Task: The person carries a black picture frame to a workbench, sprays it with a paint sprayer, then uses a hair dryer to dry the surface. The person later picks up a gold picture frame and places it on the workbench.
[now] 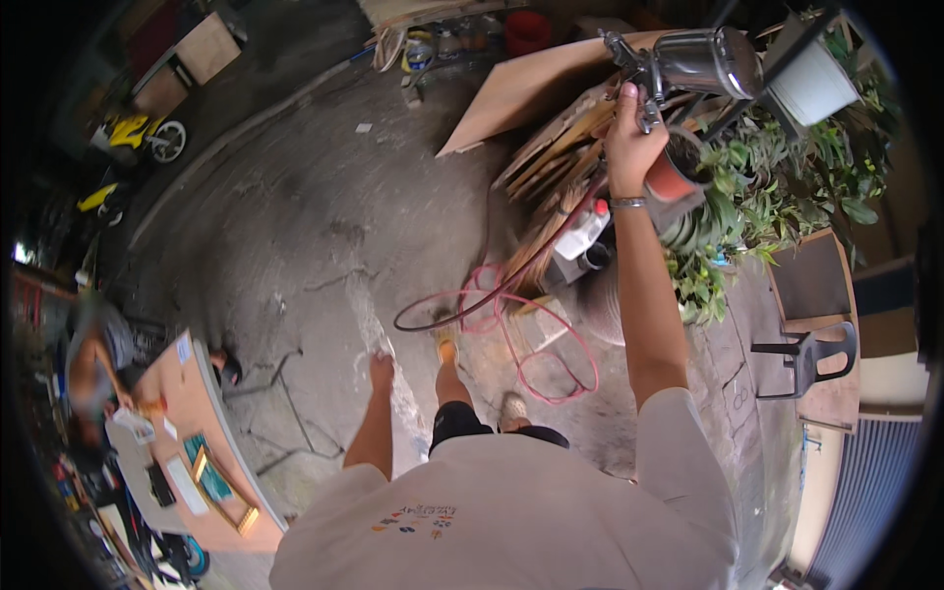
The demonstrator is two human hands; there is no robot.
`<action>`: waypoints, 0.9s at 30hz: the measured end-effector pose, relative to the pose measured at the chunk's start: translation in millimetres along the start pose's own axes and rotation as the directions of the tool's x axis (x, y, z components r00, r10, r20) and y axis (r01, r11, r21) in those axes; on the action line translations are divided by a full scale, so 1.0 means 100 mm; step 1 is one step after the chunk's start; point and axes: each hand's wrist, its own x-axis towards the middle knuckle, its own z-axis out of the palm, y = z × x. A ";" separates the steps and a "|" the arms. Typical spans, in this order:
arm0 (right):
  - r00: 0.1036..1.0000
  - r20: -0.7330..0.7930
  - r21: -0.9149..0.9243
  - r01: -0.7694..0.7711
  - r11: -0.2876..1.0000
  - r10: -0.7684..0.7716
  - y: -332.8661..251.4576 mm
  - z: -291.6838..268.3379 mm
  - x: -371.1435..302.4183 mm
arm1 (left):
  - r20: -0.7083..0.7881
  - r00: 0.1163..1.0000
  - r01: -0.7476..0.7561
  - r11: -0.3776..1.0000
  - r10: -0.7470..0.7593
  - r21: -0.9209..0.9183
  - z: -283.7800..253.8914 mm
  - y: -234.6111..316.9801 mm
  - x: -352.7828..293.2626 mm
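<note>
My right hand (pixel 634 143) is raised at the upper right, its fingers wrapped round the handle of a silver spray gun (pixel 644 74). The gun's shiny metal cup (pixel 710 63) points to the right. A dark red hose (pixel 546 258) runs up behind my right wrist; its join to the gun is hidden. My left arm hangs low beside my body. The left hand (pixel 382 368) is over the concrete floor, small and blurred, so its fingers cannot be made out.
Wooden boards (pixel 551 147) lean beside potted plants (pixel 777 187). A white jug with a red cap (pixel 582 234) stands by them. Pink hose (pixel 560 385) loops across the floor near my feet. A table (pixel 231 433) and a person (pixel 93 354) are at left, a dark chair (pixel 806 359) at right.
</note>
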 end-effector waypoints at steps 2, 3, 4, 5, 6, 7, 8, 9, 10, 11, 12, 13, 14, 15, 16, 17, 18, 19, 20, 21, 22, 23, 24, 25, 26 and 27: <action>0.999 -0.037 -0.003 0.025 1.000 -0.025 0.46 0.41 0.28 | 0.265 0.926 0.283 0.959 -0.268 -0.018 0.27 0.00 0.03; 0.999 -0.046 -0.073 0.009 0.997 -0.012 0.73 0.48 0.40 | 0.328 0.880 0.361 0.932 -0.342 0.003 0.44 0.17 -0.23; 0.999 -0.047 -0.113 -0.024 0.993 0.019 0.97 0.63 0.50 | 0.467 0.785 0.395 0.910 -0.407 0.128 0.39 0.25 -0.29; 0.998 -0.028 -0.114 -0.051 0.992 0.048 1.12 0.95 0.54 | 0.574 0.709 0.307 0.912 -0.410 0.272 0.25 0.28 -0.28; 0.997 -0.007 -0.163 -0.083 0.983 0.083 1.22 1.19 0.56 | 0.611 0.688 0.228 0.916 -0.391 0.330 0.18 0.30 -0.29; 0.989 -0.041 -0.207 -0.148 0.967 0.143 1.43 1.43 0.58 | 0.644 0.667 0.156 0.916 -0.375 0.370 0.10 0.38 -0.36; 0.995 -0.027 -0.316 -0.098 0.944 0.094 1.67 1.52 0.68 | 0.665 0.657 0.064 0.905 -0.356 0.421 0.03 0.49 -0.35; 0.999 0.036 -0.387 -0.009 0.922 0.025 1.81 1.47 0.68 | 0.619 0.708 -0.015 0.869 -0.340 0.494 -0.04 0.32 -0.33; 0.993 0.085 -0.473 0.117 0.873 -0.087 1.87 1.20 0.81 | 0.577 0.748 -0.090 0.811 -0.328 0.578 -0.15 0.08 -0.22; 0.978 0.091 -0.498 0.210 0.841 -0.190 1.92 1.07 0.93 | 0.547 0.757 -0.035 0.812 -0.359 0.582 -0.29 0.16 0.00; 0.958 0.056 -0.522 0.267 0.810 -0.280 2.01 0.99 0.99 | 0.501 0.832 -0.091 0.832 -0.238 0.546 -0.38 0.08 0.04; 0.941 -0.006 -0.544 0.282 0.790 -0.340 2.06 1.08 0.96 | 0.431 0.872 -0.058 0.828 -0.230 0.558 -0.38 0.42 0.23; 0.931 -0.037 -0.569 0.279 0.773 -0.362 2.05 1.06 0.91 | 0.356 0.911 -0.009 0.855 -0.207 0.519 -0.26 0.67 0.49; 0.957 0.017 -0.520 0.257 0.815 -0.291 2.08 1.22 0.95 | 0.357 0.871 0.158 0.882 -0.336 0.444 -0.27 0.82 0.66; 0.972 0.048 -0.502 0.222 0.836 -0.229 2.17 1.17 0.98 | 0.290 0.912 0.181 0.918 -0.291 0.352 -0.27 0.92 0.74; 0.985 0.066 -0.491 0.172 0.854 -0.161 2.41 1.12 0.99 | 0.211 0.946 0.187 0.944 -0.248 0.274 -0.26 1.01 0.87; 0.992 0.083 -0.501 0.124 0.856 -0.095 2.53 1.02 1.01 | 0.174 0.955 0.200 0.953 -0.242 0.227 -0.22 1.09 0.89; 0.991 0.046 -0.650 0.127 0.749 -0.128 2.57 0.99 1.07 | 0.146 0.963 0.196 0.961 -0.226 0.193 -0.25 1.24 0.98; 0.963 0.023 -0.676 0.214 0.706 -0.270 2.74 0.82 1.21 | 0.128 0.970 0.184 0.969 -0.205 0.163 -0.26 1.34 1.03; 0.915 0.004 -0.700 0.291 0.652 -0.404 2.93 0.68 1.37 | 0.088 0.980 0.163 0.977 -0.177 0.140 -0.24 1.39 1.05; 0.884 0.031 -0.725 0.342 0.597 -0.467 2.96 0.65 1.38 | 0.041 0.987 0.148 0.982 -0.154 0.121 -0.24 1.39 1.07; 0.847 0.062 -0.747 0.390 0.538 -0.528 2.98 0.62 1.38 | -0.007 0.991 0.132 0.986 -0.132 0.101 -0.24 1.39 1.08; 0.805 0.094 -0.766 0.434 0.474 -0.585 3.00 0.58 1.38 | 0.025 0.991 0.129 0.982 -0.134 0.141 -0.27 1.36 1.08; 0.816 0.087 -0.758 0.426 0.494 -0.571 3.00 0.71 1.28 | 0.038 0.987 0.148 0.973 -0.157 0.178 -0.29 1.21 0.99; 0.821 0.077 -0.757 0.417 0.503 -0.566 2.91 0.78 1.17 | 0.065 0.983 0.154 0.965 -0.171 0.212 -0.29 1.13 0.91; 0.826 0.070 -0.755 0.410 0.511 -0.559 2.87 0.85 1.10 | 0.092 0.967 0.214 0.954 -0.238 0.211 -0.29 1.05 0.82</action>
